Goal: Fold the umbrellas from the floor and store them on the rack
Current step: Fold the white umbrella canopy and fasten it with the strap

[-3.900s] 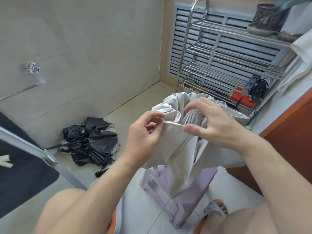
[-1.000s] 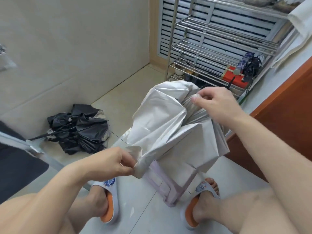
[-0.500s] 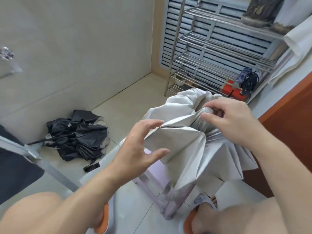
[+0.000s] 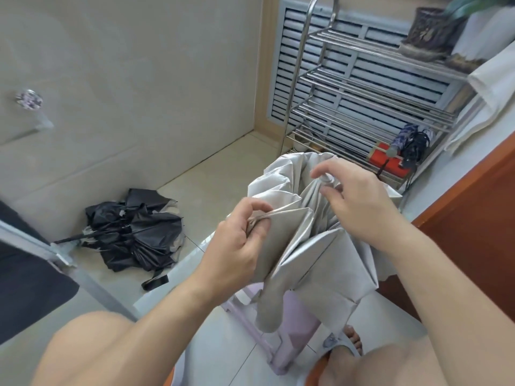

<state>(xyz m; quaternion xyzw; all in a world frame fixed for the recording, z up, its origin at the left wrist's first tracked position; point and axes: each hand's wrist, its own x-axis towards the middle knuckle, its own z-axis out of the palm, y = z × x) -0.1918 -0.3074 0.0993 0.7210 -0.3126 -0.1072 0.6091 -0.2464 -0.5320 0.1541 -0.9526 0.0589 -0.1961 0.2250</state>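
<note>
Over the lilac stool [image 4: 289,338], between the person's knees, the silver umbrella [image 4: 315,254] is held upright with its canopy half gathered into pleats. Half a second ago the left hand [image 4: 237,246] was spread and clear of the cloth; now it has been closed again, and the edge of one panel is pinched between thumb and curled fingers, the fabric drawn out taut from that point. The right hand [image 4: 359,199] has been kept at the crown, where the top of the bundle — something small and shiny, perhaps the tip — is pinched between thumb and forefinger; the other fingers are loosely bent. A fresh fold has therefore been taken up, which suggests that the pleating is being worked round panel by panel and is not yet finished: several panels hang loose on the right side, and no strap is seen fastened.

On the floor by the wall the black umbrella [image 4: 133,232] lies crumpled and untouched, well apart from both hands. At the steel rack [image 4: 370,87] a dark folded umbrella [image 4: 407,140] is already lying on a low shelf beside a red box [image 4: 390,162]. So one appears stored, one is in hand, and one is left — roughly the middle of the task, by this judgement.
</note>
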